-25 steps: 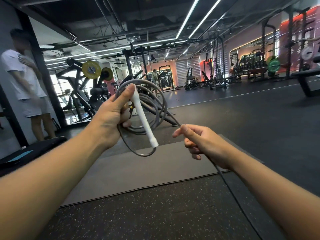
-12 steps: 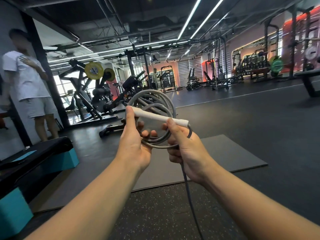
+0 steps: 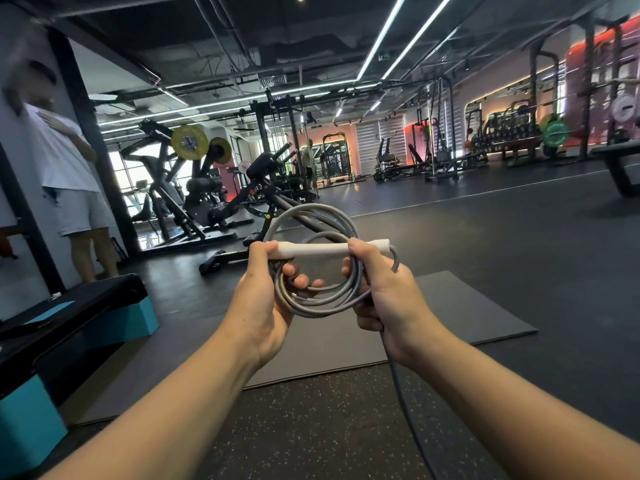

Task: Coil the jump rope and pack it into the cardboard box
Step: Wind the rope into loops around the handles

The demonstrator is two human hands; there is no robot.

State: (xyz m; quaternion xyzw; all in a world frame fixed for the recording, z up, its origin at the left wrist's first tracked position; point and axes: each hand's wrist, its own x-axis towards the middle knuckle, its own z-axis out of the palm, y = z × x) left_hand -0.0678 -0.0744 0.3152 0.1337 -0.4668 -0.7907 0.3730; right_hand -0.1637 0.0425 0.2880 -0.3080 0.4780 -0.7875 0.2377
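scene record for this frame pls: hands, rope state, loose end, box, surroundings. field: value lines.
left hand: closed on the left end of the white cylindrical handle and the left side of the coil
right hand: closed on the handle's right part and the coil's right side
rope: grey jump rope wound into several loops, held upright between both hands
loose end: one strand hangs below the right hand toward the bottom edge
cardboard box: not in view
floor: dark grey rectangular mat on speckled black rubber
left side: black and teal step platform

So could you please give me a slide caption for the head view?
Both hands, left and right, hold the coiled grey jump rope.
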